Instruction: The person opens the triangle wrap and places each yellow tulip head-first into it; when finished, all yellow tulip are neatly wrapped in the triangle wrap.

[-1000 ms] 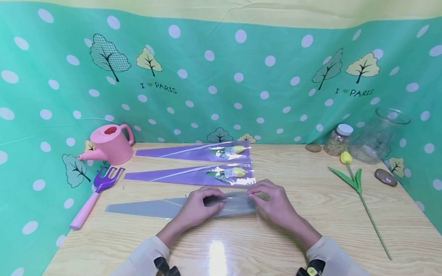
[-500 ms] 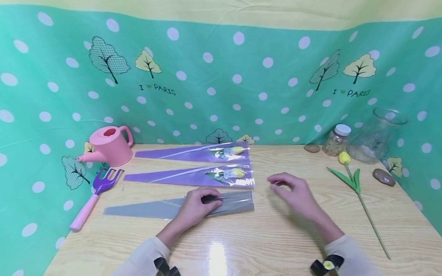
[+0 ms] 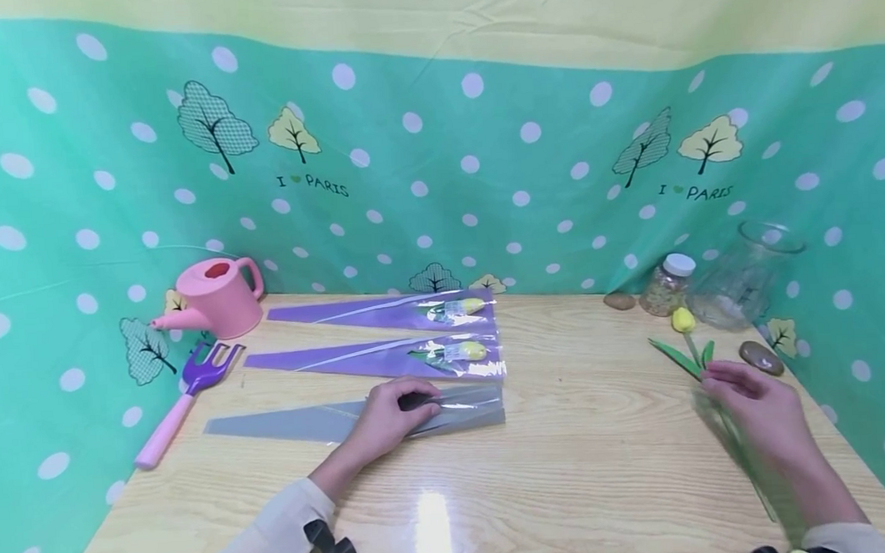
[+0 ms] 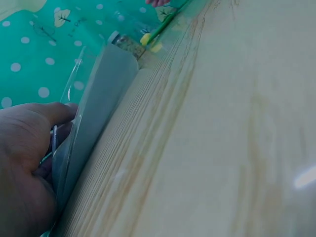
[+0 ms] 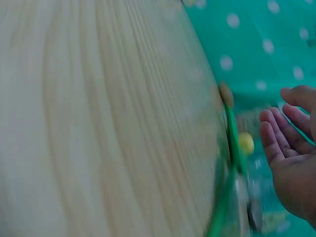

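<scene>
Your left hand [image 3: 389,413] pinches the open end of the grey cellophane sleeve [image 3: 330,418] lying flat on the wooden table [image 3: 573,470]. Your right hand [image 3: 753,406], fingers relaxed and holding nothing, hovers just over the yellow artificial tulip [image 3: 689,339] near the table's right edge.

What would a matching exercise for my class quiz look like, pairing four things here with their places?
Things:
1. pink plastic watering can
2. yellow artificial tulip with green stem
3. grey cone-shaped plastic sleeve
4. clear glass vase

Places:
A. under the left hand
B. far right corner
C. far left corner
D. beside the right hand

Pairs: 1-C, 2-D, 3-A, 4-B
</scene>
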Action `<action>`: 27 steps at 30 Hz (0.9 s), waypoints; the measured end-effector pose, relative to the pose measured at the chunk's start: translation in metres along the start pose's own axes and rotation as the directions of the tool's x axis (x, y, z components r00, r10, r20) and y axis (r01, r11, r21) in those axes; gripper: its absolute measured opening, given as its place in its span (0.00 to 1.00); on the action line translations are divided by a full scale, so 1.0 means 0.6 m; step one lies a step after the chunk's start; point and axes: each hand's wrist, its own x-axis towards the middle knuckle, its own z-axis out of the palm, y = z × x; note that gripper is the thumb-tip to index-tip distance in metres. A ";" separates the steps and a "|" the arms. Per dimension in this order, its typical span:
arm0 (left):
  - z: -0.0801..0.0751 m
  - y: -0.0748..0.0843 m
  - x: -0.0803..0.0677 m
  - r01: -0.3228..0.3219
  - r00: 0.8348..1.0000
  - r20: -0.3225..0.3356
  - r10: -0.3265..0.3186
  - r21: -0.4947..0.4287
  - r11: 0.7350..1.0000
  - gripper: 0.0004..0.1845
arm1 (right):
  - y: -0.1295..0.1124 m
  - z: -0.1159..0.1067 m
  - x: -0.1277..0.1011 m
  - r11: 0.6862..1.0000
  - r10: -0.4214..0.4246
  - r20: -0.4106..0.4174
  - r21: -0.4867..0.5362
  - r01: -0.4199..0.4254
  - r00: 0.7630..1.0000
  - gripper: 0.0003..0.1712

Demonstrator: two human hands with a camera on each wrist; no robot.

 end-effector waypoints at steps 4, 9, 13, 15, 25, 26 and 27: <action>-0.001 -0.001 0.000 0.002 1.000 0.007 -0.002 0.005 1.000 0.11 | 0.034 -0.035 -0.010 0.995 0.074 0.027 0.060 -0.075 0.997 0.21; -0.002 -0.001 -0.001 -0.007 1.000 0.016 0.007 0.007 1.000 0.11 | 0.058 -0.045 -0.020 0.978 0.083 0.047 0.188 -0.090 0.995 0.15; -0.003 -0.001 -0.002 -0.011 1.000 0.017 0.011 0.008 1.000 0.11 | 0.065 -0.042 -0.023 0.983 0.078 0.054 0.164 -0.086 0.996 0.15; -0.003 0.000 -0.002 -0.009 1.000 0.018 0.008 0.007 1.000 0.11 | 0.067 -0.038 -0.025 0.991 0.079 0.052 0.106 -0.084 0.996 0.17; -0.004 0.000 -0.004 0.002 1.000 0.012 -0.002 0.002 1.000 0.12 | 0.054 -0.013 -0.020 0.949 0.027 -0.072 -0.312 -0.048 0.997 0.35; -0.004 0.000 -0.004 0.001 1.000 0.010 -0.001 0.001 1.000 0.12 | 0.051 -0.010 -0.018 0.932 0.017 -0.087 -0.359 -0.047 0.996 0.34; -0.003 -0.001 -0.004 -0.001 1.000 0.010 0.001 0.003 1.000 0.12 | 0.049 -0.008 -0.017 0.916 0.009 -0.102 -0.399 -0.049 0.995 0.31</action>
